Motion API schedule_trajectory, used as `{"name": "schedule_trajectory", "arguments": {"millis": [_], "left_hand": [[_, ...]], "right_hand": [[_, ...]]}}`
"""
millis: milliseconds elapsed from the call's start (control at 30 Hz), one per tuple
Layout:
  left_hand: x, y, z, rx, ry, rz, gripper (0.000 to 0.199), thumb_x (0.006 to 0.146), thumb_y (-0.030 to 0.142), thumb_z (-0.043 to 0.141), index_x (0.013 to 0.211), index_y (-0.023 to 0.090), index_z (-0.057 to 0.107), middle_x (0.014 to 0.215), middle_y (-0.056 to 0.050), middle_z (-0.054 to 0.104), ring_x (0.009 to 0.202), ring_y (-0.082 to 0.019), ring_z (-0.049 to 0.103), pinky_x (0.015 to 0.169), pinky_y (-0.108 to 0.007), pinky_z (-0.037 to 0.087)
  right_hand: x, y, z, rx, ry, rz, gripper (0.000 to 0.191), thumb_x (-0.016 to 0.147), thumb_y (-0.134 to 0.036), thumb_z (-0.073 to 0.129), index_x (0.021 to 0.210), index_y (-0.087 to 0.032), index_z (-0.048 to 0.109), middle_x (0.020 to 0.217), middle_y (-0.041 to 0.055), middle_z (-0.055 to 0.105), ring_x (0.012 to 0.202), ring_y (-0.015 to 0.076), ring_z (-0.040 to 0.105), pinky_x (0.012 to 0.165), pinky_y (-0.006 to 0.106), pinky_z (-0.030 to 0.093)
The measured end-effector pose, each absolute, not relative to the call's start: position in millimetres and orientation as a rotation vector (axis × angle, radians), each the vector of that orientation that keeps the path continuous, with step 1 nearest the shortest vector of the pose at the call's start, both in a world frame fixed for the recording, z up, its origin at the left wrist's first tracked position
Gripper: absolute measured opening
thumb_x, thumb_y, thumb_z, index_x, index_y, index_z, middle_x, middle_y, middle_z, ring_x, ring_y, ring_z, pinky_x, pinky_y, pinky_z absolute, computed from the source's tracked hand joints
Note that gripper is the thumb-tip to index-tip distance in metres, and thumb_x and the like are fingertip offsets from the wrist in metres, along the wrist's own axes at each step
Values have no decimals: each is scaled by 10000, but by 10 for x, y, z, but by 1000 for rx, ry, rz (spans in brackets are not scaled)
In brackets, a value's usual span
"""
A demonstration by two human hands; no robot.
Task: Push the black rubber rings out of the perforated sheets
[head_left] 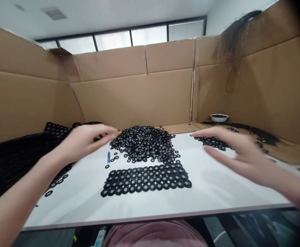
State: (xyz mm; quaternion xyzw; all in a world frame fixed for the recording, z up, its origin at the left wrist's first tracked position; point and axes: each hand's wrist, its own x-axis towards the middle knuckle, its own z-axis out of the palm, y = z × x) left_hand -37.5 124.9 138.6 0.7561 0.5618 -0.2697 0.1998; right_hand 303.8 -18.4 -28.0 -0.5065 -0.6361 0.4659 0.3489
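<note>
Both hands are up over the worktop [208, 199], with some motion blur. Left hand [92, 139] has thumb and fingers parted in a fairly narrow gap, pointing in at the pile; something dark shows in that gap, can't tell if it's held or just background. Right hand [234, 151] is wide, thumb well away from the fingers, nothing in its grip that I can see.

Between them, on the near side, lies the ring mat [146, 179]: black round rings with greyish centres, packed edge to edge in roughly four rows, flat with a bumpy, scalloped outline. Its long axis runs left to right, about parallel to the worktop's front edge, the right end sitting slightly farther back.

Right behind it there's a heaped pile [144, 142] of the same rings, all jumbled. A slim blue pen-like thing [108, 157] lies left of the pile, narrow tip pointing away from the person. More loose rings [214, 142] are scattered by the right hand.

Farther out: a big dark, ridged-looking mass [11, 164] on the left, a round white bowl [219, 118] of black bits back right, and creased brown cardboard walls [131, 96] all round.
</note>
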Motion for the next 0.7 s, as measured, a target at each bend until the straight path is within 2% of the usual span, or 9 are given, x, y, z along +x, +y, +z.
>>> {"name": "schedule_trajectory", "arguments": {"millis": [67,133,267,367,500,700], "left_hand": [[-595,1293,1106,2010,1468,-984,416,842,525,466,1071,236,659,1046,-19,678,915,-217,607,779,-272,441],[-878,1318,833,1882,1531,-1145,461,826,537,453,1110,224,637,990,-48,688,863,-225,622,732,-269,440],[-1325,1281,487,1742,1595,-1268,481,802,505,440,1146,208,597,961,-68,683,793,-221,637,678,-267,432],[-1459,1185,371,1769,1595,-1237,508,792,458,439,1198,176,554,940,-82,679,801,-228,630,690,-270,421],[-1489,1049,265,1703,1612,-1194,598,752,361,448,1309,141,440,870,-68,673,763,-222,613,669,-269,404],[-1417,1036,238,1689,1633,-1273,641,677,273,470,1305,149,444,791,-31,633,729,-203,593,612,-240,384]], "right_hand": [[2679,-126,-491,-1085,-1730,1414,327,920,-374,480,1218,-250,532,1212,62,574,1110,222,533,954,365,434],[2312,-109,-678,-831,-1827,1575,357,913,-339,488,1250,-226,523,1206,85,575,1083,226,544,933,360,444],[1836,-133,-823,-605,-2002,1573,390,890,-310,528,1262,-196,533,1139,110,587,1018,236,551,883,355,450],[1727,-154,-815,-532,-2055,1586,444,897,-343,526,1315,-195,491,1189,114,560,1045,237,540,904,354,436],[1722,-179,-831,-509,-2045,1599,426,921,-350,494,1320,-203,489,1248,106,532,1108,227,512,952,345,403],[1754,-172,-891,-544,-2036,1618,426,912,-389,515,1295,-204,510,1210,98,546,1065,221,527,926,335,421]]}}
